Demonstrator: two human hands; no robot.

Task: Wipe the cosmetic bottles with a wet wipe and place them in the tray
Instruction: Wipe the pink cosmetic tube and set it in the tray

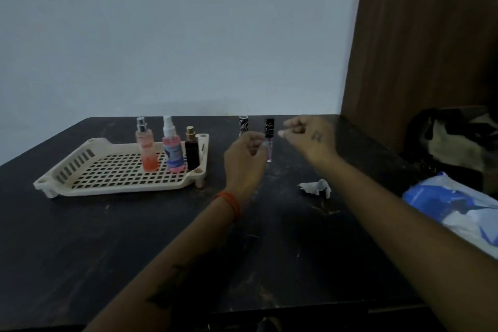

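Observation:
A cream slotted tray [80, 162] sits on the dark table at the left. At its right end stand three bottles: a peach mist bottle [147, 148], a pink spray bottle [172, 150] and a black bottle with a gold cap [192, 152]. My left hand [246, 156] pinches a slim lip gloss tube with a black cap [269, 127] and holds it upright right of the tray. My right hand [310, 133] hovers just right of the tube with curled fingers, holding nothing. A second small black-capped tube [243, 125] stands at the table's back. A crumpled wet wipe [315, 187] lies on the table.
A wooden panel [420, 35] rises along the table's right side. A blue and white plastic bag [455, 207] lies at the right edge, with a dark bag [455, 137] behind it. The wall stands close behind the table's back edge.

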